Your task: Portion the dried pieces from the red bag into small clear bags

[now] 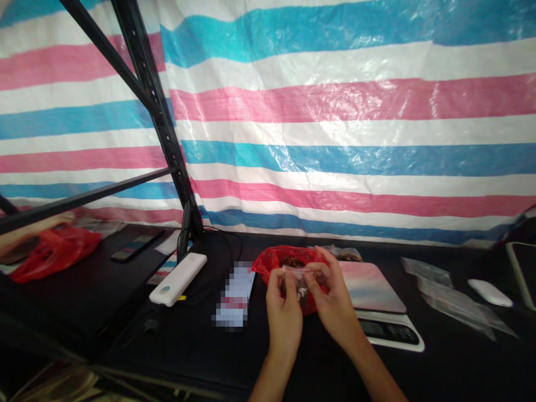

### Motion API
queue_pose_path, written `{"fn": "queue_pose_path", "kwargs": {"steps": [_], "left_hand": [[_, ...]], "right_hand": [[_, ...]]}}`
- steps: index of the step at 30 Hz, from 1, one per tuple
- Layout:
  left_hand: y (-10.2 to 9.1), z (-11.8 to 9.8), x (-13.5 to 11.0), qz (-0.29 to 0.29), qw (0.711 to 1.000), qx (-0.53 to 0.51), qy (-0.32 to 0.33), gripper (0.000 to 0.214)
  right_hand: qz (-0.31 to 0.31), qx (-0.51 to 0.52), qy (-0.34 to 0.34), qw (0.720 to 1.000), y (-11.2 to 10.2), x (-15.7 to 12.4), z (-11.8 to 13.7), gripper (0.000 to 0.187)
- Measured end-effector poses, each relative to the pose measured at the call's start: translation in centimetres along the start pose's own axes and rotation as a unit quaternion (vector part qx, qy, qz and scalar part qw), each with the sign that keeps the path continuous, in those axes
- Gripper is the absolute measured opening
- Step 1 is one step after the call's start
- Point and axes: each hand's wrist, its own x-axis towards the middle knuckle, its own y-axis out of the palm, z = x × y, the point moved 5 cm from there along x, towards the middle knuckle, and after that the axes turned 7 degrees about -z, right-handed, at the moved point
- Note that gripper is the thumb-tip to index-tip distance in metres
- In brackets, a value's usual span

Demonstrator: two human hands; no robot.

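Observation:
My left hand and my right hand pinch the top edge of a small clear zip bag between thumbs and fingers. Something dark lies in the bag; its kind is too small to make out. Right behind the hands stands an open red plastic bag with brown, dried-looking bits inside. Close by on the right is a white kitchen scale with a pinkish-blue plate and a dark display panel. Behind the scale, partly hidden, lies another filled clear bag.
Flat clear bags lie right of the scale, beside a white mouse-like object. Left are a blurred-screen phone and a white power bank with cables. Past the black frame, another person's hand touches a red bag.

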Motion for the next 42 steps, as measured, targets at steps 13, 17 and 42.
{"fn": "queue_pose_path", "kwargs": {"steps": [13,17,42], "left_hand": [[0.3,-0.3,0.2,0.026,0.999,-0.017,0.01,0.026],[0.3,-0.3,0.1,0.029,0.999,-0.014,0.012,0.026],[0.5,-1.0,-0.8,0.019,0.995,0.085,0.055,0.033]], "right_hand": [[-0.016,0.042,0.023,0.999,0.3,0.2,0.8,0.054],[0.001,0.035,0.037,0.999,0.3,0.1,0.8,0.055],[-0.012,0.047,0.002,0.999,-1.4,0.2,2.0,0.043]]}}
